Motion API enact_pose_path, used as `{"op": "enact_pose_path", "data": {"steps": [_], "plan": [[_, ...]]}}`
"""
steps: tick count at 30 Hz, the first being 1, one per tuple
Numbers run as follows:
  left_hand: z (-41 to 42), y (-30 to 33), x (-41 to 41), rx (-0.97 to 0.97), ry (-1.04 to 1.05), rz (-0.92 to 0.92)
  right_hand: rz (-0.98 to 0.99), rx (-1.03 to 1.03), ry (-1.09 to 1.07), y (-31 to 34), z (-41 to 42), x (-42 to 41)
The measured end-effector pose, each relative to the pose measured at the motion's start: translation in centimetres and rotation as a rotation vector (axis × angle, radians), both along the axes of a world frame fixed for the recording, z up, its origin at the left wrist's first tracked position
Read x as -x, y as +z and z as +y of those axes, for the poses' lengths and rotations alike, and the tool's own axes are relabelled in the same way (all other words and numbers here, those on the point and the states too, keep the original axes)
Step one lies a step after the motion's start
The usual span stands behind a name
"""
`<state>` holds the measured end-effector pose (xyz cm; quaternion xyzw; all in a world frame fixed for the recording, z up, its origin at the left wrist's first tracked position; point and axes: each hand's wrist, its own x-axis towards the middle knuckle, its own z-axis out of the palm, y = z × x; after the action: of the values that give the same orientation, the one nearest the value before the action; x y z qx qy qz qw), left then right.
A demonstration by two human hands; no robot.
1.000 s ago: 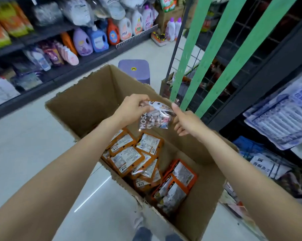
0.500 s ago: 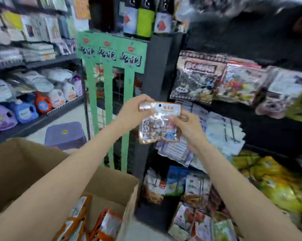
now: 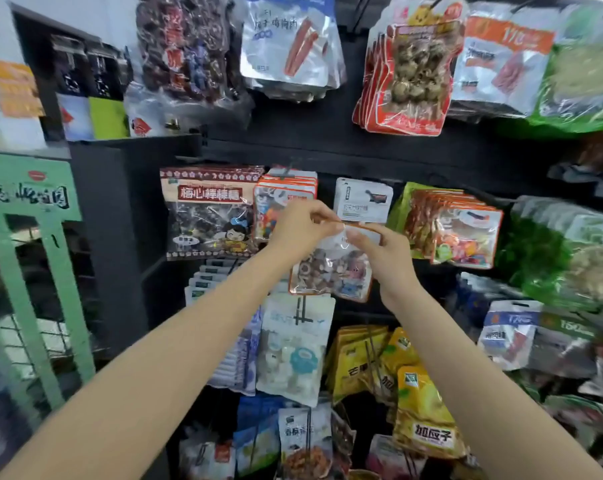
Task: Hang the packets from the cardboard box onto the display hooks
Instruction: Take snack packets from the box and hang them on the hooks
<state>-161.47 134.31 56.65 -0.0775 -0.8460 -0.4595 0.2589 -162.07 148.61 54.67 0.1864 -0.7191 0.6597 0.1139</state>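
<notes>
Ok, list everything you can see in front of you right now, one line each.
Held packet: one, clear with orange edge, centre, gripped at its top.
Matching orange packets: a stack, hung behind the left hand.
Dark candy bag: one, maroon, left of that stack.
White pouch: one, above the right hand.
Orange-red packets: a stack, right of centre.
Yellow packets: several, lower right.
Green rack: one, far left.
Hands: left hand, right hand, both pinching the packet's top.

We see our two bare forearms, with no sleeves reaching them; our left hand and right hand carry no rings, watches or gloves.
</notes>
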Motion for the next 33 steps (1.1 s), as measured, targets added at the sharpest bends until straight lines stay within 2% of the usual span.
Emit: {"op": "enact_pose_path", "data": {"steps": [12, 15, 19, 23, 26, 33], "plan": [[14.0, 3.0, 8.4, 0.102, -0.105, 0.062, 0.138, -0.075, -0.442, 1.8, 12.1, 7.9], [15.3, 2.1, 9.2, 0.075, -0.085, 0.086, 0.144, -0.111, -0.421, 1.4, 13.4, 9.0], [13.4, 0.3, 8.5, 0.011, -0.057, 0.248, 0.185, -0.104, -0.271, 1.4, 12.5, 9.3], [9.9, -0.5, 8.3, -0.023, 0.063, 0.383, 0.190, -0.073, -0.145, 1.8, 9.1, 9.4], [8.2, -0.1, 8.7, -0.025, 0.098, 0.375, 0.168, -0.011, -0.115, 2.1, 6.9, 9.9], [6.2, 0.6, 10.6, 0.004, 0.045, 0.216, 0.092, 0.021, -0.113, 2.1, 5.3, 11.3]]}}
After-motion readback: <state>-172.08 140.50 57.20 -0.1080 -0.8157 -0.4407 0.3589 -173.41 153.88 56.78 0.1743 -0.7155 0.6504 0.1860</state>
